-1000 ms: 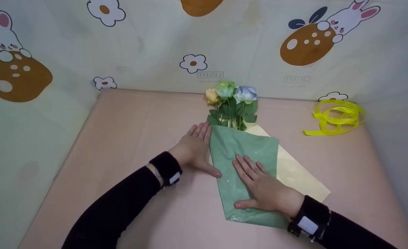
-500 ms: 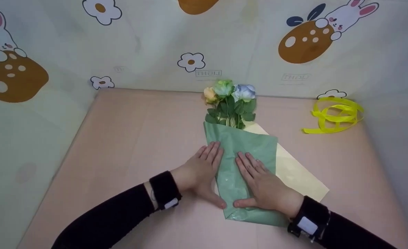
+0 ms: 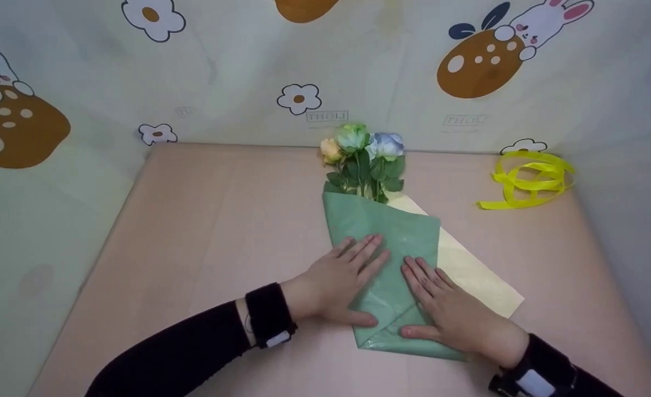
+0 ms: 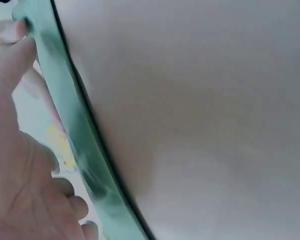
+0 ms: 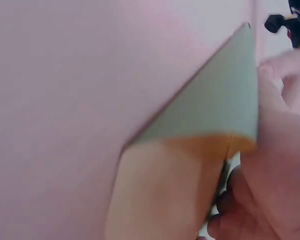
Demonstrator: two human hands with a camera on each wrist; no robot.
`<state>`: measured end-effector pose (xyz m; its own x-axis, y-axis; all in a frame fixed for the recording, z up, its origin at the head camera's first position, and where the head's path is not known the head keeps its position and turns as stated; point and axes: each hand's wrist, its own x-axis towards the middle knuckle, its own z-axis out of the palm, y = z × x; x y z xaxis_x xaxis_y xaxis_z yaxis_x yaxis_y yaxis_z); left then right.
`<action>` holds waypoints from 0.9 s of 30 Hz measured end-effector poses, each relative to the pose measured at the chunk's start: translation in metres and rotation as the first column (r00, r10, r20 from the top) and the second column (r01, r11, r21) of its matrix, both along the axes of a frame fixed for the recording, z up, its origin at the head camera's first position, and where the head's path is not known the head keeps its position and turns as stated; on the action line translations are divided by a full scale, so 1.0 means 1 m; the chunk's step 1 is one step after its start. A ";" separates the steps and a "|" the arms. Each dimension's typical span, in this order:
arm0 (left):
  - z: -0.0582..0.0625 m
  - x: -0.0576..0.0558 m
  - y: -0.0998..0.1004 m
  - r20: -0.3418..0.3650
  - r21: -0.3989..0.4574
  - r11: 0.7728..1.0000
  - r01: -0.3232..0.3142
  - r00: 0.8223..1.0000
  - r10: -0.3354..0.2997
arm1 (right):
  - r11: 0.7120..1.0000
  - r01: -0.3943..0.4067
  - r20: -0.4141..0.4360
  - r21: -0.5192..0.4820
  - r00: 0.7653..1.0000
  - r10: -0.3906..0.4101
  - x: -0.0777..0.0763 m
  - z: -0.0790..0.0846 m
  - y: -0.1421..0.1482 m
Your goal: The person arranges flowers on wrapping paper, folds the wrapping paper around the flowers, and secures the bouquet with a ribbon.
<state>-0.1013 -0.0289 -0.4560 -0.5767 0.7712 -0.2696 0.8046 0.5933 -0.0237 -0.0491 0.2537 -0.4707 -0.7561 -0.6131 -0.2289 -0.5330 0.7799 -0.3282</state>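
Green wrapping paper [image 3: 380, 220] lies folded over the stems of a small bunch of artificial flowers. Out of its top stick an orange bloom [image 3: 331, 151], a green bloom [image 3: 353, 138] and a blue bloom [image 3: 387, 145], with dark leaves below them. The paper's cream side [image 3: 477, 275] spreads out to the right as an unfolded flap. My left hand [image 3: 342, 281] rests flat on the left part of the green fold, fingers straight. Beside it my right hand [image 3: 457, 314] presses flat on the right part, its thumb near the bottom crease. The stems are hidden under the paper.
A loosely coiled yellow ribbon [image 3: 534, 179] lies at the back right of the pink table [image 3: 237, 220]. Behind the table hangs a cloth [image 3: 237, 71] printed with rabbits and flowers.
My left hand has come down from the paper's upper left edge and moved right onto the green fold. The right hand has slid a little to the right and down.
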 end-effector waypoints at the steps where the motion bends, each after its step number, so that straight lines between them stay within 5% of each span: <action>1: 0.000 0.001 0.002 0.002 0.000 1.000 0.019 1.000 -0.019 | 1.000 0.026 0.011 -0.009 1.000 -0.026 0.001 0.002 0.006; 5: -0.004 0.002 0.004 0.007 -0.028 0.998 0.053 0.999 -0.053 | 0.973 0.220 -0.038 -0.067 0.974 -0.223 -0.001 0.012 0.036; 10: -0.005 0.001 0.004 0.005 -0.028 0.997 0.068 0.998 -0.068 | 0.866 0.475 -0.195 -0.160 0.844 -0.499 -0.008 0.019 0.075; 13: -0.005 0.001 0.003 0.009 -0.024 0.997 0.070 0.998 -0.069 | 0.815 0.567 -0.147 -0.118 0.802 -0.579 -0.008 0.019 0.091; 20: -0.005 0.000 0.003 0.018 -0.026 0.998 0.059 0.998 -0.059 | 0.809 0.588 -0.023 -0.011 0.808 -0.588 -0.008 0.021 0.102; 27: -0.004 0.001 0.003 0.037 -0.031 0.998 0.053 0.998 -0.052 | 0.811 0.581 0.132 -0.072 0.811 -0.570 -0.007 0.041 0.110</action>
<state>-0.1004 -0.0255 -0.4596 -0.5250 0.7910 -0.3141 0.8354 0.5496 -0.0123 -0.0560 0.3633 -0.4302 -0.9545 -0.0969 -0.2820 0.0427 0.8916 -0.4508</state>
